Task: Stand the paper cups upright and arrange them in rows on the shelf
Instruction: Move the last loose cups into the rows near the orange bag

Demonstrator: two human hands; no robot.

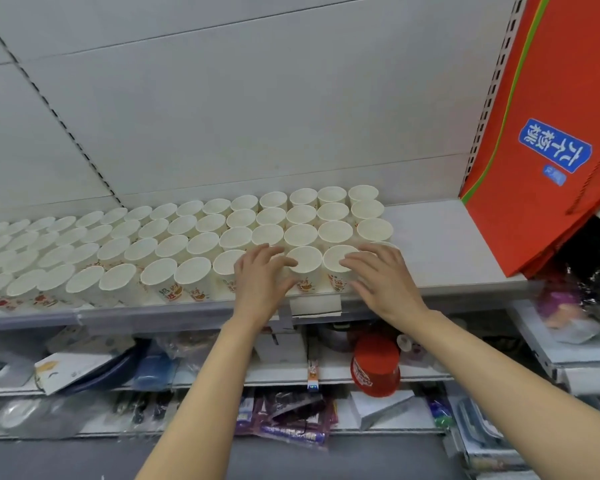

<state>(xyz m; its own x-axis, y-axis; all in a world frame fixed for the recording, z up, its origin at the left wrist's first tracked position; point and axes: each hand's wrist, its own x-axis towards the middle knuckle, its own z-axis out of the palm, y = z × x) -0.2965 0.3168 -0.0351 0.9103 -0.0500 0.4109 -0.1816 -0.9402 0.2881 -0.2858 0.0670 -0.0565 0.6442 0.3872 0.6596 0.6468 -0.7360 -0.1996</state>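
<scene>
Many white paper cups with red print stand upright, mouths up, in several rows on the grey shelf. My left hand lies palm down over a front-row cup, its spread fingertips touching the rim of the neighbouring cup and its thumb against that cup's side. My right hand rests the same way at the right end of the front row, with its fingers across the rim of another cup. The rim of the last cup peeks out behind the knuckles. Neither hand lifts a cup.
An orange bag with a blue label leans on the shelf's right end, with bare shelf between it and the cups. Below hang a price-tag holder, a red upturned cup and mixed packaged goods on lower shelves.
</scene>
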